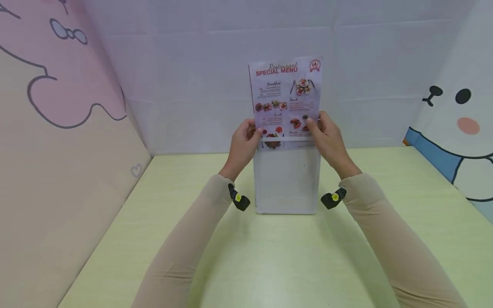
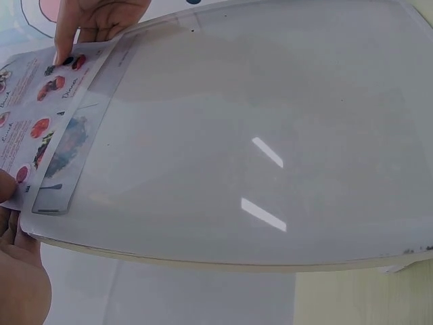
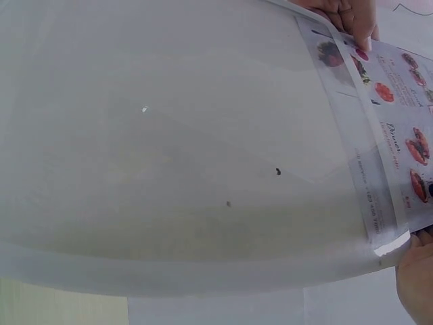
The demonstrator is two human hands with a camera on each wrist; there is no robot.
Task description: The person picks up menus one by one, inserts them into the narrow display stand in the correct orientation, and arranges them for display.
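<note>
One printed paper menu (image 1: 286,100) is sticking out of the top of one clear, stiff plastic stand (image 1: 286,182), which is standing upright on the pale green table (image 1: 269,256). The left hand (image 1: 243,143) and the right hand (image 1: 327,137) are pinching the menu's side edges just above the stand.

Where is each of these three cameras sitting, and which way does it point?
Head: worn on the head, looking forward and down at both sleeves, left hand and right hand pinching the menu sheet into the clear stand.
Left wrist: looks along the stand's face.
Right wrist: the same, mirrored.
All views share sheet and stand.
</note>
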